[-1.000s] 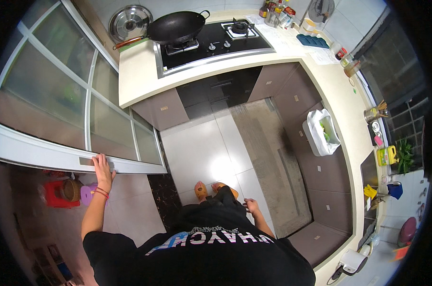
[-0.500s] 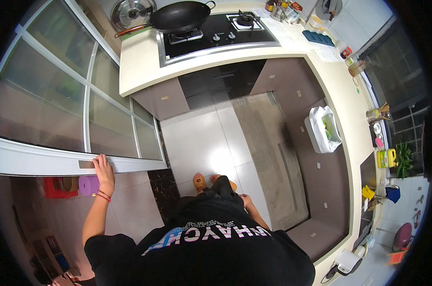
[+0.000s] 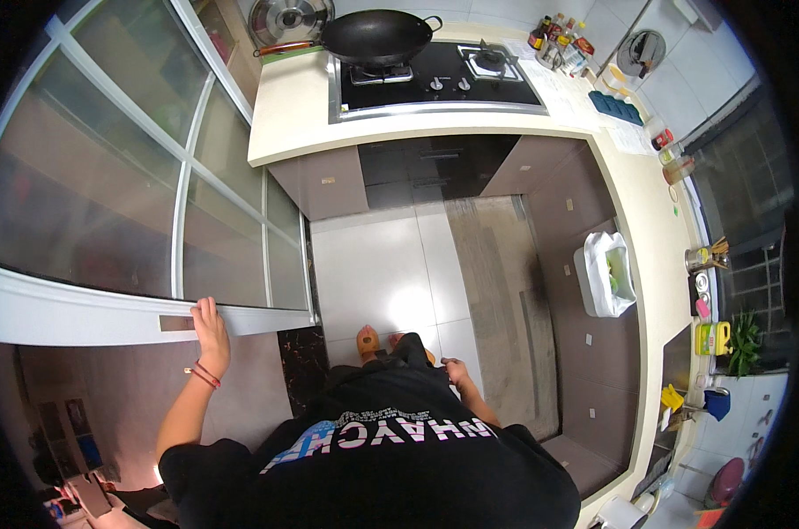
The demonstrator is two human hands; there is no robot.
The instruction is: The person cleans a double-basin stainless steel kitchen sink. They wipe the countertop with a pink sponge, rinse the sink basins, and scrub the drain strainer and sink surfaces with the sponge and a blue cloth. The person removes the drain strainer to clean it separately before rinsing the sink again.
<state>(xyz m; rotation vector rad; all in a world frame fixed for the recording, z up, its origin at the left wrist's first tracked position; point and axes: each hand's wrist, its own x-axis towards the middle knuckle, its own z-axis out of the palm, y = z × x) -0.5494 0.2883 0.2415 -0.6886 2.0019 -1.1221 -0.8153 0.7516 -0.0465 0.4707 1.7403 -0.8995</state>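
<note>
My left hand (image 3: 211, 337) rests on the white frame of a glazed door (image 3: 91, 304), beside its recessed handle (image 3: 176, 324). Its fingers are stretched out and touch the frame's edge; red bands circle the wrist. Low at my right side, my right hand (image 3: 457, 371) is loosely curled next to my dark shorts. Nothing shows in it, though part of the fingers is hidden. My feet (image 3: 369, 342) stand in brown slippers on pale floor tiles (image 3: 364, 273).
Ahead, a black wok (image 3: 377, 37) sits on a two-burner gas hob (image 3: 434, 84). The cream counter (image 3: 298, 132) bends round to the right. A white-lined bin (image 3: 604, 273) hangs on the right-hand cabinets. A dark marbled threshold strip (image 3: 302, 370) lies below the door's end.
The view has shifted, so the hob and counter appear farther right and lower. My left hand stays on the door frame. The red tub and purple stool beyond the door no longer show.
</note>
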